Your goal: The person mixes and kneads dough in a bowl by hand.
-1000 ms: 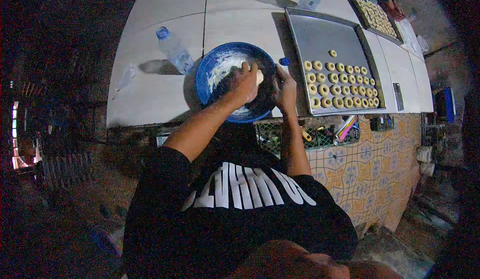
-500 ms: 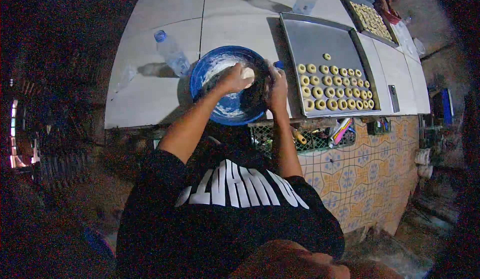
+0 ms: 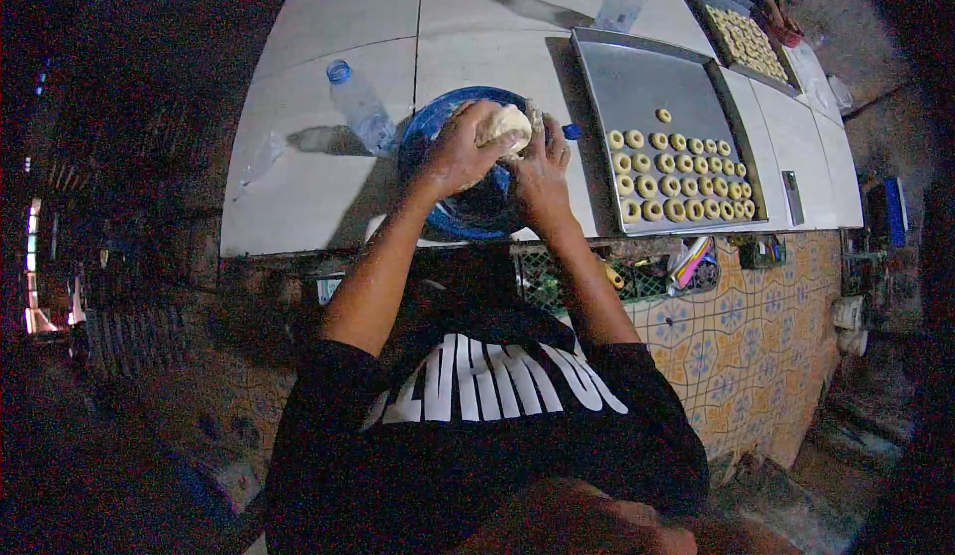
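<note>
Presently, bowl (image 3: 468, 221) sits at front edge of tabletop (image 3: 298, 197), narrow gap to tray (image 3: 647, 73). Dough (image 3: 509, 129) over bowl, left hand (image 3: 462, 154) with fingers curled round it; right hand (image 3: 542, 175) alongside, fingers bent, contact unclear. Tray carries rings (image 3: 672, 186) in rows. Tabletop pale; patterned tiles (image 3: 736, 346) below.

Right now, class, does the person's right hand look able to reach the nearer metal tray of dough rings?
Probably yes: the right hand is at the right side of the blue bowl, close to the metal tray, and only a small blue cap shows near the gap.
</note>
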`<act>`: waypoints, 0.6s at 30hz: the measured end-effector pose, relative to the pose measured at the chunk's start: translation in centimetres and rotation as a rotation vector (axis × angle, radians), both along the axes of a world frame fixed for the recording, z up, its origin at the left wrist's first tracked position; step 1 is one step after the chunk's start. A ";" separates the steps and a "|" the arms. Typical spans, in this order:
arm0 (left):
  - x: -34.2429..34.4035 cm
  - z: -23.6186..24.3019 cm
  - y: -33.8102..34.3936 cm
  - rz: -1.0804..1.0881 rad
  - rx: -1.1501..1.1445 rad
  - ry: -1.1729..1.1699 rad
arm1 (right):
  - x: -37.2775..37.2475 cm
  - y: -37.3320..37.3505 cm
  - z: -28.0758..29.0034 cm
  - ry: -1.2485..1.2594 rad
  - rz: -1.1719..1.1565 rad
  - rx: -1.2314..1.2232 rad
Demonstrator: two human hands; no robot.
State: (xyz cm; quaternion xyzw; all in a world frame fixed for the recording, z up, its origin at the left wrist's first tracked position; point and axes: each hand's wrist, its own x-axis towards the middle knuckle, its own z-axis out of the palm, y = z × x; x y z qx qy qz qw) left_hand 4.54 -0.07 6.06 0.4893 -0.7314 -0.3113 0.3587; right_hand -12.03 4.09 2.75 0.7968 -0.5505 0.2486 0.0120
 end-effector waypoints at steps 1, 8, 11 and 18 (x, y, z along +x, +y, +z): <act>0.1 0.5 0.1 -0.027 -0.080 -0.111 | 0.1 0.3 0.4 0.019 0.026 -0.017; -0.1 1.6 1.2 -0.138 0.028 -0.118 | 0.0 0.8 1.7 0.071 0.107 -0.074; -0.4 0.9 1.9 -0.117 -0.032 -0.052 | -0.1 0.6 1.9 0.177 0.052 -0.061; 0.8 0.1 1.8 -0.165 0.144 0.340 | -0.6 0.8 1.3 -0.473 0.260 -0.008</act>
